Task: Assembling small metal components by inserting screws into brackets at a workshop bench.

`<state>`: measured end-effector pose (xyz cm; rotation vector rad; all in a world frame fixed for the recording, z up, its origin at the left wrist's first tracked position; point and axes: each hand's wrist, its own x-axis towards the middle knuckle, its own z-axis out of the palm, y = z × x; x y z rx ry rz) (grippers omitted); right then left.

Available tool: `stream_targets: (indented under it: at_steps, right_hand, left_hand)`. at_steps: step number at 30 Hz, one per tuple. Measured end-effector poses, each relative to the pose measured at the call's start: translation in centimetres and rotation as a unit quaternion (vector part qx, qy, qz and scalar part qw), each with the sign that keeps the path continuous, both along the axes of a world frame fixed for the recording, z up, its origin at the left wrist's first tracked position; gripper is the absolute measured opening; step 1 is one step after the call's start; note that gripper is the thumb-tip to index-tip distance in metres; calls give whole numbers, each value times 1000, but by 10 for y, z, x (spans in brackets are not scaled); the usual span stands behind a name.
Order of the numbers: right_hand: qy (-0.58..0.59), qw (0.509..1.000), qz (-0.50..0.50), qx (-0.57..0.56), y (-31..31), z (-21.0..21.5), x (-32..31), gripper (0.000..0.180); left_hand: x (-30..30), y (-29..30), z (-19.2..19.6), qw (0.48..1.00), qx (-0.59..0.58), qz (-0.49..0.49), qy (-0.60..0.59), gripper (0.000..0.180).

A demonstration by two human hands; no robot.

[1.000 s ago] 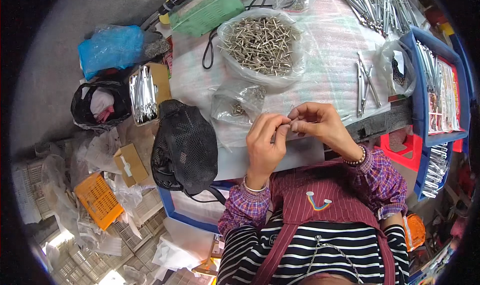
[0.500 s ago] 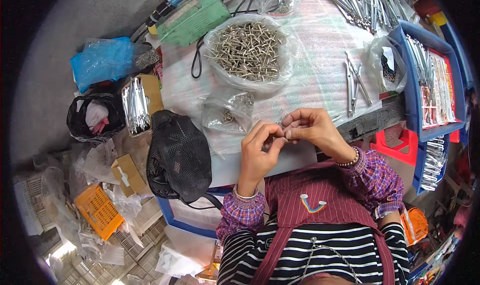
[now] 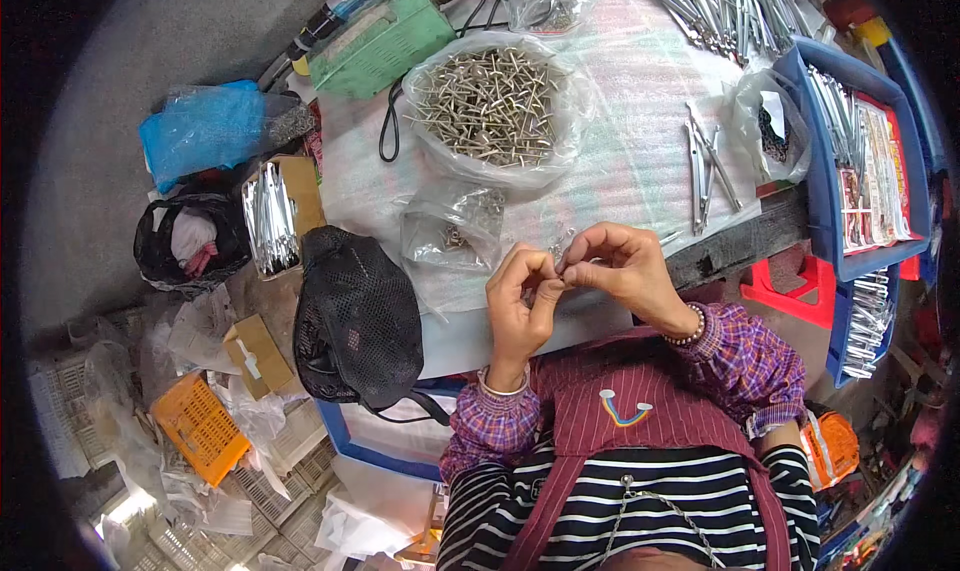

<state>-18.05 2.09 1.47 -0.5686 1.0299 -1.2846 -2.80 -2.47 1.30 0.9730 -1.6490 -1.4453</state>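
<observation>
Near the front edge of the covered table, my left hand (image 3: 522,299) and my right hand (image 3: 625,271) meet fingertip to fingertip. Both are closed in a pinch; whatever sits between the fingers is too small and hidden to name. Just beyond them a few tiny metal parts (image 3: 563,241) lie on the white foam sheet (image 3: 630,131). A clear plastic bag (image 3: 450,226) with small metal pieces rests beyond my left hand. Farther back stands a large clear bag (image 3: 490,106) full of metal screw-like pins with broad heads.
Several long metal strips (image 3: 708,166) lie right of the hands, with a bigger pile (image 3: 735,16) at the far right. A blue tray (image 3: 850,261) stands at the right edge. A black mesh bag (image 3: 358,316) sits left; a green basket (image 3: 380,46) is at the back.
My hands have shifted slightly, the right wrist turning while the fingertips stay together. The view has moved a little. Nothing on the table has visibly been moved.
</observation>
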Motion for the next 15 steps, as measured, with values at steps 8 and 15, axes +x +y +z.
stream_targets:
  at_steps: [8, 15]
  right_hand:
    - [-99, 989, 18, 105, -2, 6, -4, 14]
    - [357, 878, -23, -317, -4, 7, -8, 15]
  left_hand:
    - [0, 3, 1, 1000, 9, -6, 13, 16]
    - [3, 6, -4, 940, 287, -37, 182, 16]
